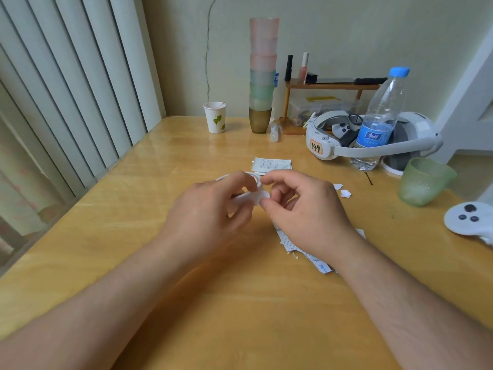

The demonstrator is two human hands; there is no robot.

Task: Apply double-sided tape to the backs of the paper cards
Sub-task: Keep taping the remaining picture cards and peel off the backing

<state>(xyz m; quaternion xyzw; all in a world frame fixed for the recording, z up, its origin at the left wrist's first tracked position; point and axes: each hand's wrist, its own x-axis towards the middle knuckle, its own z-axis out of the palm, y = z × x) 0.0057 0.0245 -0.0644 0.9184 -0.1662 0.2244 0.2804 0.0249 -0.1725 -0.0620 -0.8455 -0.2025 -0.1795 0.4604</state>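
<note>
Above the wooden surface [133,209], the left hand [210,209] gripped a tape roll [254,180] while the right hand [304,206] pinched its white free end [260,197]. Printed paper cards [272,164] lay just beyond. The tape looked light, limp and clingy, best pinched at its edge.

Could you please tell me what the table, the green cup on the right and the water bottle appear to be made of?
Table: wood or wood veneer, glossy varnish; grain and window glare show.
Green cup: frosted, translucent; glass or plastic, cannot tell which.
Water bottle: clear thin plastic with a blue cap and a blue printed label.
</note>
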